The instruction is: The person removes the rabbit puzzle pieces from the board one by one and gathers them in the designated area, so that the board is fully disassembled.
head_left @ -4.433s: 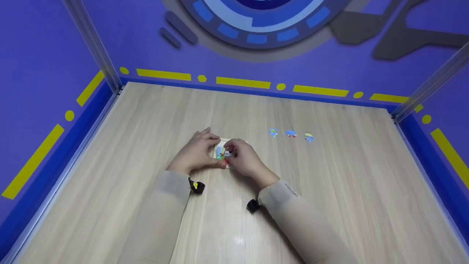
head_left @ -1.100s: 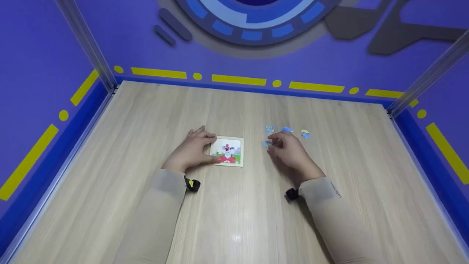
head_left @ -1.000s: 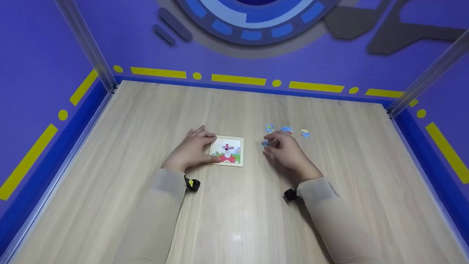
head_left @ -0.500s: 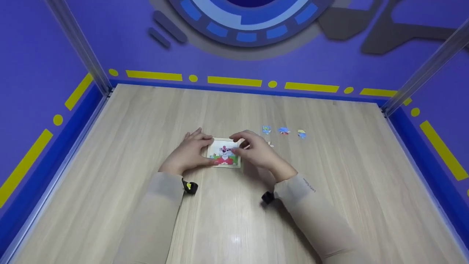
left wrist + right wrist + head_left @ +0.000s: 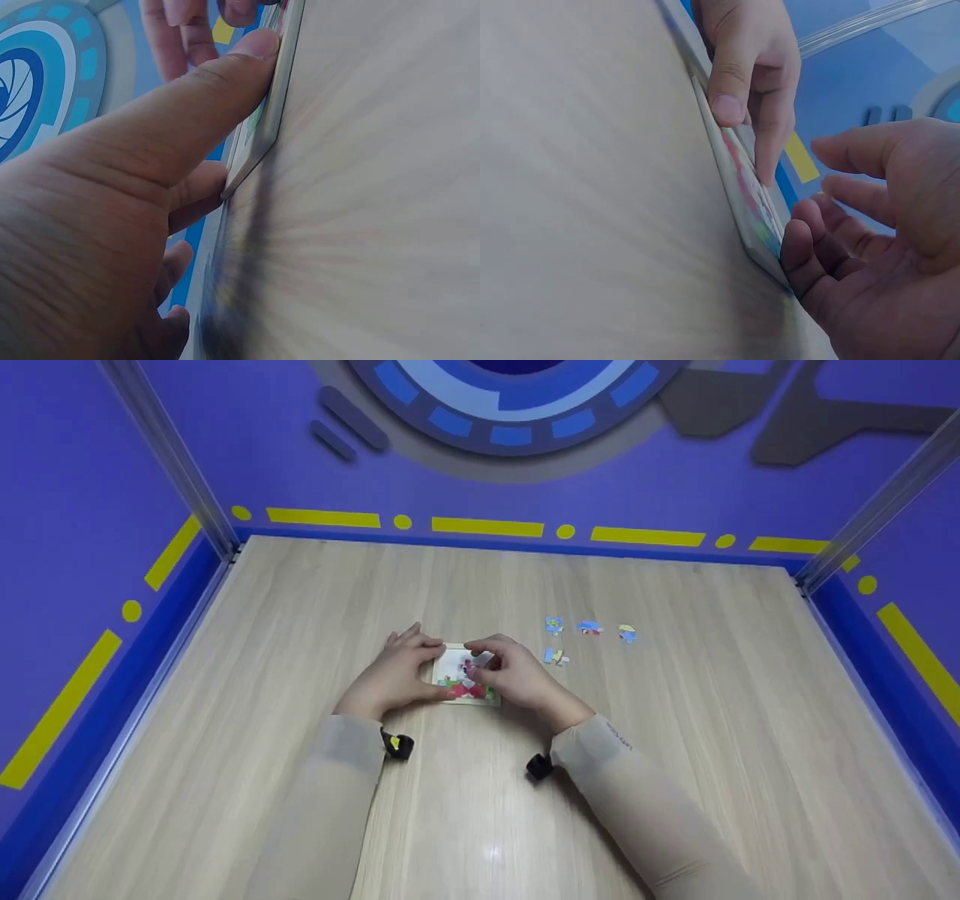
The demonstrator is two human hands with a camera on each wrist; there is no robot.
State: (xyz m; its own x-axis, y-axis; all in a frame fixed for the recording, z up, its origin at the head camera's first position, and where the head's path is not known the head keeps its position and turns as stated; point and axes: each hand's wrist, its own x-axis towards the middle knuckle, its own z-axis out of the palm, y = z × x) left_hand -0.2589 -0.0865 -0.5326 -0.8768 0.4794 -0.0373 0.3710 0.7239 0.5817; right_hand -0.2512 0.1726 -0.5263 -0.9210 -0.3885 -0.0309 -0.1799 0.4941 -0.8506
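A small square jigsaw puzzle in a pale tray lies on the table, showing a cartoon figure in red. My left hand holds it at the left side, thumb over the near edge and index finger at the far left corner. In the left wrist view the thumb presses along the tray's near rim. My right hand reaches over the puzzle's right part, its thumb tip at the pink face area. Its fingers are loosely bent and apart in the right wrist view, with no piece visible among them.
Right of the puzzle lie loose pieces: a blue one with a star-like mark, a blue and red one, a yellow and blue one, and a blue and yellow one nearer me. Blue-purple panels enclose the table.
A fourth loose piece now lies right of the puzzle, below the row of three. My right hand left it there and moved left over the puzzle. The left hand stays at the tray.
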